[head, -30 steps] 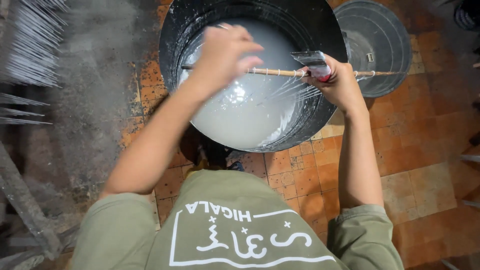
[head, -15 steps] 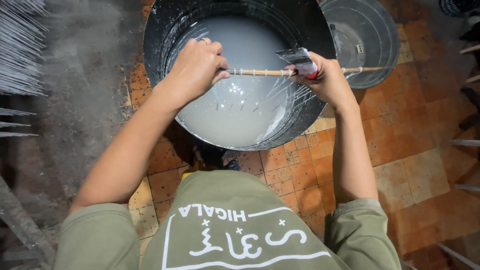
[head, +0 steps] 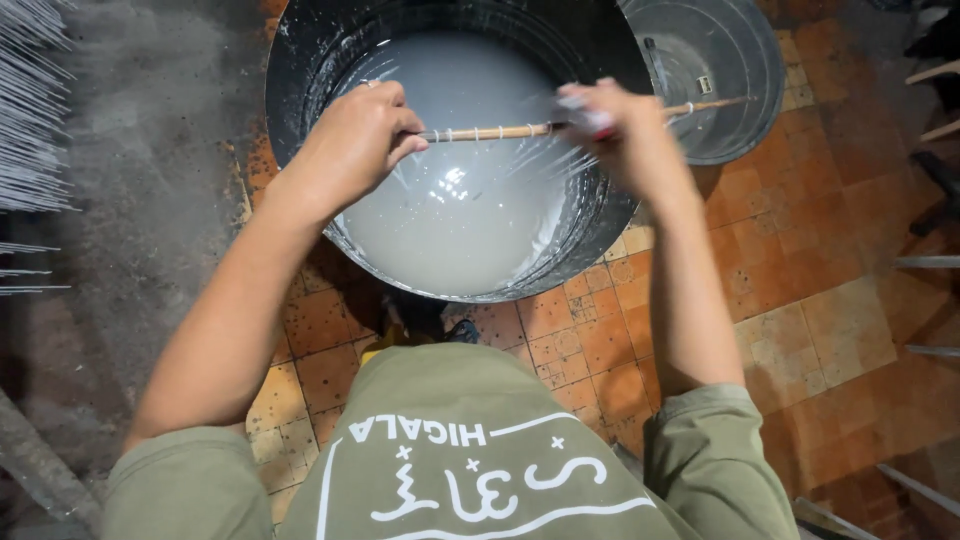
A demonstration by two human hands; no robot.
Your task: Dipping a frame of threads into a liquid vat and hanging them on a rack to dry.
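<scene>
I am holding a thin wooden stick level by both ends, over the black drum. My left hand is closing its fingers around the near end; my right hand is gripping further along, its fingers blurred, with the tip poking out beyond them. Strands are hanging from the stick into the grey liquid beneath my fingers, so I judge the level grip is keeping them evenly spaced. A grey lid is lying beyond my right fingers.
</scene>
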